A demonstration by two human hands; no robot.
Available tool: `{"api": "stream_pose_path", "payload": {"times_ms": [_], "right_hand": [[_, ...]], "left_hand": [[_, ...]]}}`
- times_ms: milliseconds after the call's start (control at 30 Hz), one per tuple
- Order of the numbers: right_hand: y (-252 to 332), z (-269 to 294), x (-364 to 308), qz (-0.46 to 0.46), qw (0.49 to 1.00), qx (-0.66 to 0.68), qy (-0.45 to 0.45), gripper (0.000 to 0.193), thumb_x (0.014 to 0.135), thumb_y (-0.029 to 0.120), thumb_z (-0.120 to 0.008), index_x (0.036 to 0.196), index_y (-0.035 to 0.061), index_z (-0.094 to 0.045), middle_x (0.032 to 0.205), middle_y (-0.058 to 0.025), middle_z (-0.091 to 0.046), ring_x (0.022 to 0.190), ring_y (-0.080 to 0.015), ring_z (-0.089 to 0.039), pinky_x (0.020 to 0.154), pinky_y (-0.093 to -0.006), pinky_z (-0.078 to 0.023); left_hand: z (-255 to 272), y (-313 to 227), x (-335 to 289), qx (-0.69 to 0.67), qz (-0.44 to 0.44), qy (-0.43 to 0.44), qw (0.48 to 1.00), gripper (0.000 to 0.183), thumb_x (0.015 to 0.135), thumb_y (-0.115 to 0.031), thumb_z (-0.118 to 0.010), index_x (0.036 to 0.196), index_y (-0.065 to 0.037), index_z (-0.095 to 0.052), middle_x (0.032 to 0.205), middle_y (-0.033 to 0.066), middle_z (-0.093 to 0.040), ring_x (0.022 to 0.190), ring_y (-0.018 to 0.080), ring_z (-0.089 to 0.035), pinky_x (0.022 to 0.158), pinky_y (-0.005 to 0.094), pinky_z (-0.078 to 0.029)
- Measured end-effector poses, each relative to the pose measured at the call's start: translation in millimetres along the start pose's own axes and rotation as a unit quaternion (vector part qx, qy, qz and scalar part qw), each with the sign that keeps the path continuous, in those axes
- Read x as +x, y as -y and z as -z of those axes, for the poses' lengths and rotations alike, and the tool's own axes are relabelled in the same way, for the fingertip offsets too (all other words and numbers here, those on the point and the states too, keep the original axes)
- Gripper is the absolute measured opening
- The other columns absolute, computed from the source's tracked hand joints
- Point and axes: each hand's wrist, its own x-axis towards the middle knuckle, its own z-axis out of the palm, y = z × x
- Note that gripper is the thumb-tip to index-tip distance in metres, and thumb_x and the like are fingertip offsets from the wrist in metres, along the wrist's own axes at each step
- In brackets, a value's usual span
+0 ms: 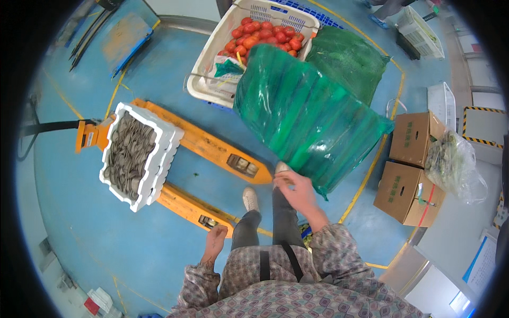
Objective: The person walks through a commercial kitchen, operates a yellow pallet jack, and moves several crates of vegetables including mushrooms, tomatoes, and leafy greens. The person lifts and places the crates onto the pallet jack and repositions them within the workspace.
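Observation:
My right hand (298, 194) hangs beside the lower edge of a large green mesh sack (307, 114). Its fingers are loosely bent and partly apart, with nothing seen in them. Long green shapes show through the sack's net; I cannot make out their kind. Lower and to the left, my left hand (214, 241) has its fingers curled in, nothing showing in them. It is nearest the tip of one orange pallet jack fork (183, 204). Across both forks sits a white foam box (168, 159) full of grey-brown shellfish-like pieces (130, 156).
Beyond the sack stand a white crate (200, 87) of tomatoes (260, 36) and another green sack (347, 61). Cardboard boxes (397, 193) and a clear bag of greens (453, 167) are at right. A blue-edged board (130, 45) lies at far left. Another person's foot (379, 21) shows at top right.

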Motion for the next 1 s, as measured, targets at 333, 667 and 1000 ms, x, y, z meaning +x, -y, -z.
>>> {"api": "stream_pose_path", "payload": {"times_ms": [333,667,1000], "right_hand": [[77.0,217.4,200.9,-0.015,0.965,-0.223,-0.140,0.032,0.090,0.026,-0.071,0.115,0.0045,-0.071,0.113,-0.0137,-0.071,0.106,-0.0343,-0.065,0.092,-0.0465,-0.049],[21.3,209.4,304.0,-0.136,0.959,-0.216,0.121,0.102,0.088,0.077,-0.060,0.146,-0.0064,-0.053,0.139,-0.0287,-0.063,0.128,-0.0419,-0.062,0.108,-0.0474,-0.049],[12.9,203.4,307.1,-0.162,0.945,-0.242,0.149,0.100,0.088,0.081,-0.055,0.120,-0.0131,-0.066,0.119,-0.0291,-0.070,0.112,-0.0417,-0.068,0.095,-0.0477,-0.053]], "left_hand": [[-121.7,-187.9,193.0,-0.450,0.098,0.007,0.888,0.059,0.109,-0.047,-0.050,0.144,0.000,-0.055,0.136,0.0156,-0.065,0.122,0.0278,-0.063,0.108,0.0443,-0.048],[-185.0,-263.7,256.7,-0.577,0.133,-0.056,0.804,0.062,0.109,-0.050,-0.047,0.147,-0.001,-0.054,0.138,0.0144,-0.064,0.124,0.0274,-0.060,0.108,0.0432,-0.047],[-180.6,-256.7,244.9,-0.559,0.159,-0.035,0.813,0.061,0.109,-0.049,-0.047,0.147,-0.002,-0.054,0.139,0.0142,-0.063,0.126,0.0268,-0.059,0.108,0.0425,-0.046]]}}
